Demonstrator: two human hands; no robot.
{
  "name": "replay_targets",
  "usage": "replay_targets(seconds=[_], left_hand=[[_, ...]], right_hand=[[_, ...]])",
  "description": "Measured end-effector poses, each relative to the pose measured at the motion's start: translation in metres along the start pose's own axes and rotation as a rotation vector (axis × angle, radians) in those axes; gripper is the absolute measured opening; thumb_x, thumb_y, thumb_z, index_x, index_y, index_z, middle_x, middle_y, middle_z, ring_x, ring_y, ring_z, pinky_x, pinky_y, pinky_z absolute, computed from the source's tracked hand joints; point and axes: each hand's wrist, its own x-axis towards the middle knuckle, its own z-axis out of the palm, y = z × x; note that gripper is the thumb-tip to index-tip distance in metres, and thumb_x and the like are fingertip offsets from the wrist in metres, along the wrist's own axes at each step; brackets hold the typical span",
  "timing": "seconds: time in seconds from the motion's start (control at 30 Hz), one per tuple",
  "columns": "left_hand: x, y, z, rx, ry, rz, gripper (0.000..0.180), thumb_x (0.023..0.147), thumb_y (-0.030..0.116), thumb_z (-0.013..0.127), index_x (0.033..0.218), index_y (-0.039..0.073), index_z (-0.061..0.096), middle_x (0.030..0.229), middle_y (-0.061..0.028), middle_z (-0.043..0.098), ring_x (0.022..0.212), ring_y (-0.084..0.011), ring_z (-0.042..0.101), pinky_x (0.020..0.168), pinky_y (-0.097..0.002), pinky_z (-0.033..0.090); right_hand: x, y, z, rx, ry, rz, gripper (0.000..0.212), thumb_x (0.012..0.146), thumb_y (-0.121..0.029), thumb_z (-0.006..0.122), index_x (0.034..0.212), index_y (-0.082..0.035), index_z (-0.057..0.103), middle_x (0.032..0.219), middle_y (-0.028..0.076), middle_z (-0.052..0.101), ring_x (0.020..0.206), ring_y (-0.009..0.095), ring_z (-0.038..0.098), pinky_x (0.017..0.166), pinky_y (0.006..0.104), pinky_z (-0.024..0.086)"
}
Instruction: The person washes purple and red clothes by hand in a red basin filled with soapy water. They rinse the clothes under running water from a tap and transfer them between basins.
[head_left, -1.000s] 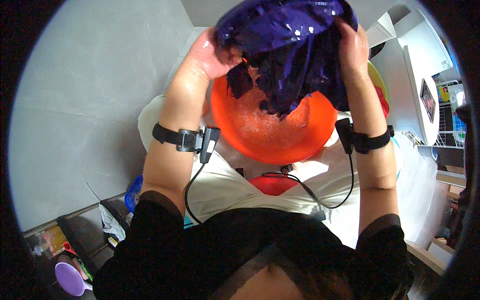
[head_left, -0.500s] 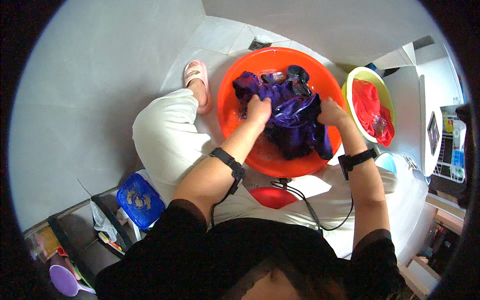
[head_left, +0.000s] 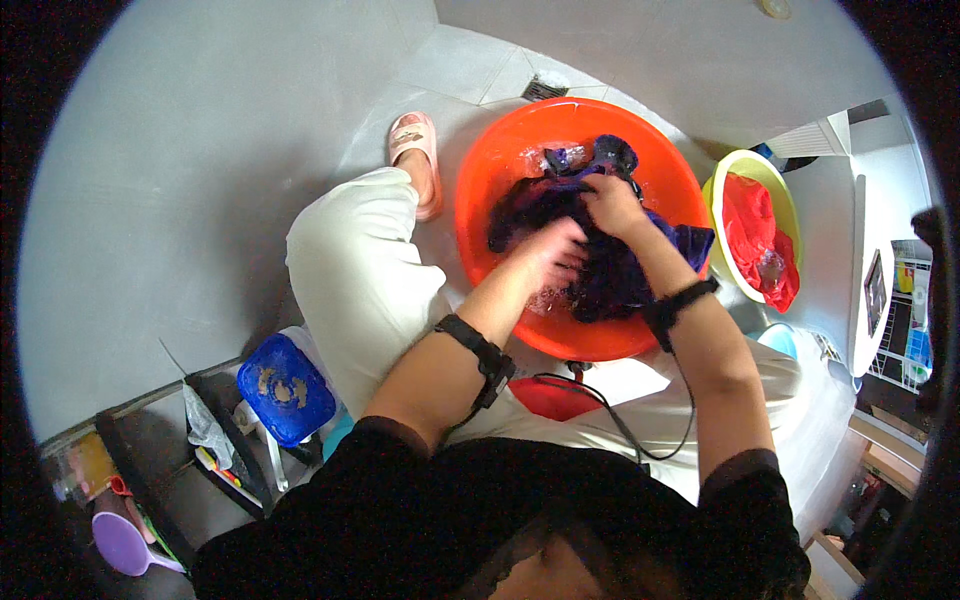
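Observation:
A wet, dark purple garment (head_left: pixel 620 275) lies bunched in shallow water inside a large orange-red basin (head_left: pixel 490 150). My right hand (head_left: pixel 612 207) reaches over the middle of the cloth, its fingers curled onto the fabric. Nearer to me, my left hand (head_left: pixel 558 253) is blurred by motion at the garment's near left side, fingers apart, with no cloth visibly gripped. At the far side of the basin a darker, shiny bunched part (head_left: pixel 613 155) of the cloth sticks up. Black straps with cables circle both my forearms.
A yellow-green basin (head_left: pixel 715 205) holding red cloth (head_left: pixel 750 225) stands close on the right. The floor drain (head_left: pixel 545 90) lies beyond the orange basin. To the left are my pink slipper (head_left: pixel 425 150), a blue lidded container (head_left: pixel 285 390) and a purple ladle (head_left: pixel 122 545). Grey walls enclose the space.
My right hand has moved left from the garment's right edge to its middle. My left hand has let go of the cloth and come nearer to me. The cloth has shifted.

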Motion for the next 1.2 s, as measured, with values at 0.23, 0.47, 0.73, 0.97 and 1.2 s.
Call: replay_targets(seconds=[0.23, 0.47, 0.73, 0.97, 1.2], left_hand=[[-0.022, 0.05, -0.026, -0.764, -0.289, 0.195, 0.092, 0.08, 0.07, 0.052, 0.136, -0.002, 0.044, 0.138, -0.0215, 0.047, 0.127, -0.0392, 0.044, 0.109, -0.0564, 0.028], [-0.011, 0.086, -0.039, -0.551, -0.039, 0.448, 0.029, 0.082, 0.008, 0.061, 0.111, 0.003, 0.061, 0.108, -0.0118, 0.066, 0.097, -0.0277, 0.062, 0.091, -0.043, 0.049], [-0.101, 0.154, 0.004, -0.215, -0.105, 0.922, 0.031, 0.092, 0.004, 0.052, 0.123, 0.006, 0.052, 0.111, -0.0118, 0.063, 0.098, -0.0286, 0.064, 0.087, -0.0452, 0.053], [-0.174, 0.219, 0.06, -0.296, -0.09, 0.777, 0.034, 0.092, 0.011, 0.045, 0.119, -0.009, 0.051, 0.117, -0.0216, 0.061, 0.108, -0.0352, 0.059, 0.101, -0.0493, 0.044], [-0.209, 0.272, 0.116, -0.158, -0.524, 0.824, 0.028, 0.092, 0.008, 0.042, 0.112, -0.008, 0.052, 0.11, -0.0204, 0.061, 0.103, -0.0334, 0.061, 0.097, -0.0493, 0.047]], right_hand=[[-0.087, -0.027, -0.071, 0.376, 0.268, -0.32, 0.032, 0.081, -0.003, 0.059, 0.113, -0.002, 0.06, 0.101, 0.021, 0.065, 0.098, 0.036, 0.063, 0.089, 0.0398, 0.049], [-0.151, -0.031, -0.073, -0.081, 0.15, -0.417, 0.072, 0.06, -0.029, 0.085, 0.122, -0.012, 0.052, 0.126, 0.012, 0.05, 0.122, 0.033, 0.047, 0.101, 0.047, 0.037], [-0.13, 0.019, -0.038, -0.251, -0.159, 0.048, 0.146, 0.042, -0.041, 0.093, 0.152, -0.015, -0.001, 0.157, 0.018, 0.01, 0.146, 0.035, 0.008, 0.114, 0.0588, 0.016], [-0.107, 0.027, -0.013, -0.177, 0.172, 0.094, 0.151, 0.041, -0.044, 0.093, 0.151, -0.015, -0.007, 0.157, 0.019, 0.004, 0.146, 0.035, 0.008, 0.114, 0.0577, 0.014], [-0.072, 0.055, 0.001, 0.25, 0.511, 0.266, 0.128, 0.053, -0.053, 0.086, 0.151, -0.017, 0.011, 0.141, 0.022, 0.042, 0.134, 0.032, 0.038, 0.11, 0.0528, 0.025]])
